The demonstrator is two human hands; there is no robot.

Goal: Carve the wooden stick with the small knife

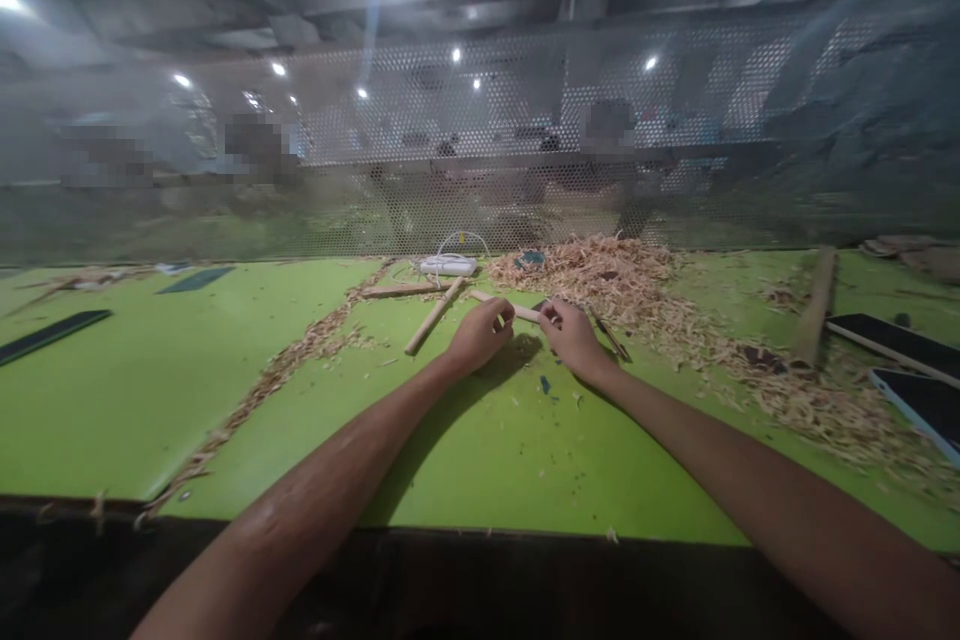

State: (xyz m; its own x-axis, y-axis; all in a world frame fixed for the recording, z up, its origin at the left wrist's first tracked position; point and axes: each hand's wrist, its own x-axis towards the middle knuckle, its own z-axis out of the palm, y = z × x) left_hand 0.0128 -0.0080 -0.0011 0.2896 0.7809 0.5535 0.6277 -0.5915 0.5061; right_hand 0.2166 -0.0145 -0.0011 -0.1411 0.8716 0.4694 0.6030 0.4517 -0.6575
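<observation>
The pale wooden stick (527, 314) sat slantwise between the two hands over the green desk (465, 455); whether it touched the surface could not be told. The right hand (576, 335) pinched its right-hand end between thumb and fingers. The left hand (482, 332) was curled at the stick, thumb and forefinger forming a ring, though whether they gripped it was unclear. The step in hand seemed to be handling the stick with the fingertips; the next move, in my judgement, called for a secure hold before any turn or shift. A second stick (435, 317) lay to the left, a slim dark tool (611, 335) beside the right hand. Behind were heaped shavings (600, 270) and a white power strip (448, 266).
</observation>
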